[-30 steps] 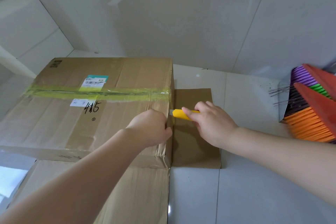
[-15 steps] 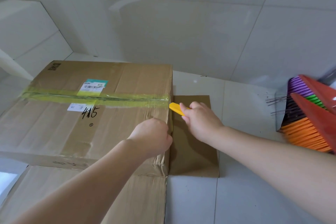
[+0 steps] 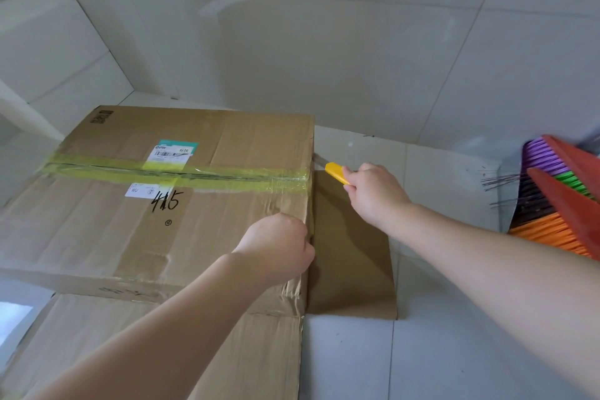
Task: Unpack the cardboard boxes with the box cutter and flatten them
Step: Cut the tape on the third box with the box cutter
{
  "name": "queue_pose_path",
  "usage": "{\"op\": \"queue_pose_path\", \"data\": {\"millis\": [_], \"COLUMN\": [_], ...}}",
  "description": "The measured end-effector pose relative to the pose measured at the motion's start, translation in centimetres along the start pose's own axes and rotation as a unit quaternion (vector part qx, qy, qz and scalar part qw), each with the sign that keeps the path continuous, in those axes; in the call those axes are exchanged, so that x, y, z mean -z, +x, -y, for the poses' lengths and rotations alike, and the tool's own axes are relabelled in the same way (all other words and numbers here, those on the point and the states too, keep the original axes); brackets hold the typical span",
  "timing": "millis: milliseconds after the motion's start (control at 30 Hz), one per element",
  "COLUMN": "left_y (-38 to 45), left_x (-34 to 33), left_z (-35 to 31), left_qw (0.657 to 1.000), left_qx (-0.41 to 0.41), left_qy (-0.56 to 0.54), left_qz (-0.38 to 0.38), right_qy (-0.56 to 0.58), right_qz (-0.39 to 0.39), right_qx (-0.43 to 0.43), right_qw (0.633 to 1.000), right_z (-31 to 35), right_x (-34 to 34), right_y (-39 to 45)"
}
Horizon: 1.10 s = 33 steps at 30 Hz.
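On the tiled floor, one taped cardboard box [image 3: 156, 204], contents unseen
Left hand [image 3: 276, 247] grips its right edge; right hand [image 3: 376, 195] holds one yellow box cutter [image 3: 336, 173] beside the tape [image 3: 181, 174]

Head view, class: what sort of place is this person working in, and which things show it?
Probably a tiled corner of a home or storeroom: glossy tiled walls and floor, brooms stacked against the wall, and a taped box being opened on the floor.

A tiled home corner is suggested — glossy white floor tiles [image 3: 454, 351], tiled wall [image 3: 357, 42], coloured brooms [image 3: 558, 204] stored alongside.
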<state>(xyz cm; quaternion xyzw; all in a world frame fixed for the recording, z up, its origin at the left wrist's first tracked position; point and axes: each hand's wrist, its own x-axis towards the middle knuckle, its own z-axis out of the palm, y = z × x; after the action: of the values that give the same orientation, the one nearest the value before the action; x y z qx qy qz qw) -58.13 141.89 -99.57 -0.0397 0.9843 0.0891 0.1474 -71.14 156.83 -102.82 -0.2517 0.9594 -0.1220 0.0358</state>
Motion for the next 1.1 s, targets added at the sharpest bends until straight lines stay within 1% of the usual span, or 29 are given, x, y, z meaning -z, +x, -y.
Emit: {"op": "queue_pose_path", "data": {"millis": [133, 267, 400, 500, 667, 800, 967, 1100], "left_y": [0.1, 0.1, 0.9, 1.1, -1.1, -3.3, -5.2, -6.4], "left_x": [-0.1, 0.0, 1.3, 2.9, 5.9, 6.6, 4.6, 3.6], "left_z": [0.0, 0.3, 1.3, 2.7, 5.7, 8.6, 12.4, 16.3], "left_qw": [1.000, 1.000, 0.996, 0.994, 0.988, 0.981, 0.975, 0.971], "left_qx": [0.004, -0.015, -0.020, 0.021, 0.102, 0.152, 0.186, 0.211], "left_qy": [0.001, 0.018, 0.070, 0.089, 0.112, 0.118, 0.115, 0.102], "left_qz": [0.001, -0.010, -0.045, -0.052, -0.031, -0.035, -0.044, -0.055], "right_qy": [0.012, 0.034, 0.092, 0.146, 0.225, 0.270, 0.256, 0.239], "right_qz": [-0.013, -0.043, -0.074, -0.072, -0.039, -0.019, 0.012, 0.031], "right_qx": [0.017, -0.001, 0.040, 0.075, 0.144, 0.158, 0.173, 0.165], "right_qw": [1.000, 0.999, 0.992, 0.984, 0.963, 0.950, 0.951, 0.956], "right_z": [-0.3, -1.1, 0.5, 2.9, 6.9, 8.9, 10.5, 11.3], "right_x": [-0.7, 1.2, 3.2, 3.8, 4.2, 3.9, 2.7, 2.3], "right_y": [-2.1, -2.0, -1.0, 0.2, 1.2, 1.3, 1.6, 1.2]}}
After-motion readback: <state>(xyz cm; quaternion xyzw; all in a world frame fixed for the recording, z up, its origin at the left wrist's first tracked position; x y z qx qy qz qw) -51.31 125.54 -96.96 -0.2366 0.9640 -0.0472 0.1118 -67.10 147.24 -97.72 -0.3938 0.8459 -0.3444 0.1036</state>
